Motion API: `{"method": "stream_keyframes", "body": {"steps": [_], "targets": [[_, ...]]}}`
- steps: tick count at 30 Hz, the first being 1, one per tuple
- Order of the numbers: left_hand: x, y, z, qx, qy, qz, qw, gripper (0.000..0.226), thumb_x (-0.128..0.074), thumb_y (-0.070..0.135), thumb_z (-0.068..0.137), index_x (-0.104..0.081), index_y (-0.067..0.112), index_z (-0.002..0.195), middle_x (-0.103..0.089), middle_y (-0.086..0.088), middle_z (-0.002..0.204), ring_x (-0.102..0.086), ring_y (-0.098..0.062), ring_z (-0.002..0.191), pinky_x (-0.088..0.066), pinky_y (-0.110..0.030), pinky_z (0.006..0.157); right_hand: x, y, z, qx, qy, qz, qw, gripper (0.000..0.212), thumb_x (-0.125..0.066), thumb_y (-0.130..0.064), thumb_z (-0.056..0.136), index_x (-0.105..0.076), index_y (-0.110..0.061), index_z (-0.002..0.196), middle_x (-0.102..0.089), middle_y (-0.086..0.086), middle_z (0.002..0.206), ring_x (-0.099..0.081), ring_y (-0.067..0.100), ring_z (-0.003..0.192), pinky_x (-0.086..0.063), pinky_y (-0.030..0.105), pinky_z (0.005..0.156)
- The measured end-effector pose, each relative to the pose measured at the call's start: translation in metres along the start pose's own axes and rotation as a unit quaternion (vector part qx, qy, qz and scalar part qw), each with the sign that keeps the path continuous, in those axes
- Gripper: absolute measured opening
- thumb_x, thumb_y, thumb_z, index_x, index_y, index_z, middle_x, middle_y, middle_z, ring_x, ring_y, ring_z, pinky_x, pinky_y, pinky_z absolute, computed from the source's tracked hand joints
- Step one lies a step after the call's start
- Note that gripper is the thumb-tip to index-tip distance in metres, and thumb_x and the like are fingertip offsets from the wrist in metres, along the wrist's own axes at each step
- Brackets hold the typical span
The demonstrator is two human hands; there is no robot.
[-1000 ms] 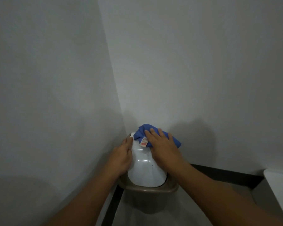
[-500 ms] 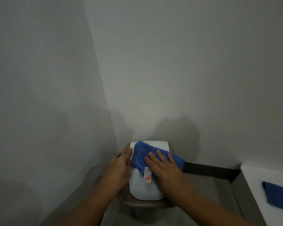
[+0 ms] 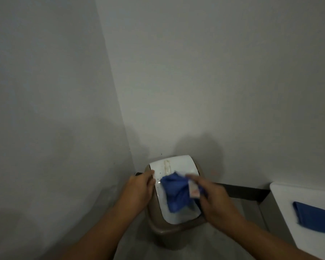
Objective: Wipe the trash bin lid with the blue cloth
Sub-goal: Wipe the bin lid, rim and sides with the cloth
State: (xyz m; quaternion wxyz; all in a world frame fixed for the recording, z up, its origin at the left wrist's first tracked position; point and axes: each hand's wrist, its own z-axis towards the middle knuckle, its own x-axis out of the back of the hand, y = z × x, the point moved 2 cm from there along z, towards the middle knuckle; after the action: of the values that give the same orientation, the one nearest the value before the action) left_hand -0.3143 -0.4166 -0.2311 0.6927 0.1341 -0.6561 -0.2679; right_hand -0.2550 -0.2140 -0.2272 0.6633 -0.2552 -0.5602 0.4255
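A corner of two plain grey-white walls (image 3: 195,72) fills most of the view, with a dark baseboard (image 3: 248,192) running along the foot of the right-hand one.

The right hand (image 3: 216,199) is blurred; its fingers are curled around a bunched blue cloth (image 3: 176,194), which it holds against the middle of the lid (image 3: 176,164). A small pale tag (image 3: 194,191) on the cloth sticks up just by the fingers. The left hand (image 3: 139,190) rests against the left edge of the lid, thumb and fingers closed loosely on the rim, holding it there; how firmly it grips I cannot tell.

The lid is white and roughly rectangular with rounded corners. It sits on top of a brown bin (image 3: 163,233) that stands on the floor in the corner, close to both walls. The far part of the lid is bare and shows a yellowish streak (image 3: 167,167) and a few dark specks near the left hand. The near end of the lid is also uncovered, below the cloth.

Both forearms reach in from the bottom of the frame, one on each side of the bin.

Well apart to the right, a white surface (image 3: 289,199) carries a second cloth (image 3: 315,216), also blue, lying flat at the frame edge.
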Motion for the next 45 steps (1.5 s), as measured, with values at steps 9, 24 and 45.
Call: {"method": "stream_keyframes", "body": {"steps": [9, 24, 45], "targets": [[0.0, -0.016, 0.044, 0.056, -0.09, -0.121, 0.987, 0.038, -0.039, 0.027, 0.097, -0.046, 0.019, 0.134, -0.045, -0.007, 0.143, -0.04, -0.018, 0.13, -0.029, -0.026, 0.106, -0.006, -0.024, 0.099, -0.014, 0.111, 0.01, 0.994, 0.04, -0.049, -0.004, 0.088, -0.052, -0.02, 0.125, -0.06, 0.008, 0.121, -0.054, 0.013, 0.104, -0.036, 0.013, 0.086], [-0.003, -0.027, 0.058, 0.146, -0.166, -0.208, 0.953, 0.021, -0.05, 0.02, 0.09, -0.061, 0.037, 0.096, -0.066, 0.004, 0.098, -0.061, -0.019, 0.083, -0.054, -0.032, 0.055, -0.074, 0.018, 0.019, 0.078, -0.19, -0.305, 0.93, 0.071, -0.049, -0.021, 0.091, -0.003, -0.03, 0.144, 0.02, -0.007, 0.147, 0.041, 0.02, 0.124, 0.033, 0.038, 0.097], [0.007, -0.01, 0.049, 0.158, -0.168, -0.157, 0.96, 0.033, -0.042, 0.037, 0.094, -0.053, 0.032, 0.125, -0.054, -0.008, 0.123, -0.055, -0.037, 0.106, -0.056, -0.045, 0.069, 0.018, 0.005, 0.023, -0.011, -0.002, 0.149, 0.989, 0.046, -0.041, 0.012, 0.087, -0.063, -0.025, 0.1, -0.068, -0.004, 0.102, -0.063, 0.009, 0.097, -0.047, 0.015, 0.086]]}}
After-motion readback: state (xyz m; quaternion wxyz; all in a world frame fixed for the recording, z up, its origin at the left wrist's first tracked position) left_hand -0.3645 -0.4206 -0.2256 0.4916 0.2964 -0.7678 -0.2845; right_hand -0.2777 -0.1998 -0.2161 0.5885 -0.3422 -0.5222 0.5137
